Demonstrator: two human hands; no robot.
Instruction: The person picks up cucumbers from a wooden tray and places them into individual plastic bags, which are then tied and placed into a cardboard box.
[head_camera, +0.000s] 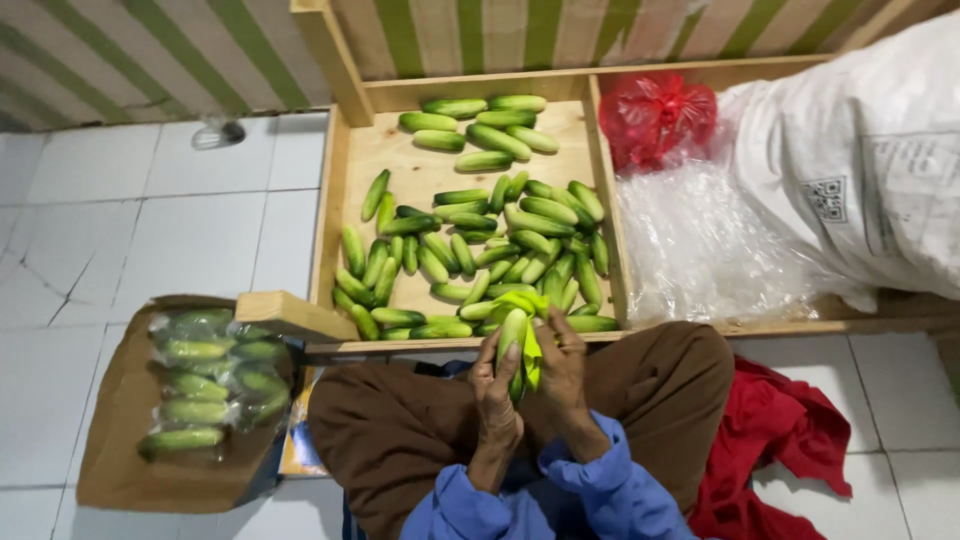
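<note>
My left hand and my right hand meet over my lap, both closed around one green cucumber that stands nearly upright. A yellow-green cloth lies between the cucumber and my right palm. Just beyond my hands a shallow wooden tray holds several loose cucumbers scattered across its floor, with a small group at its far end.
A cardboard box at my left knee holds several cucumbers in clear plastic wrap. Right of the tray lie clear plastic bags, a red bag and a big white sack. A red cloth lies by my right leg. White floor tiles surround everything.
</note>
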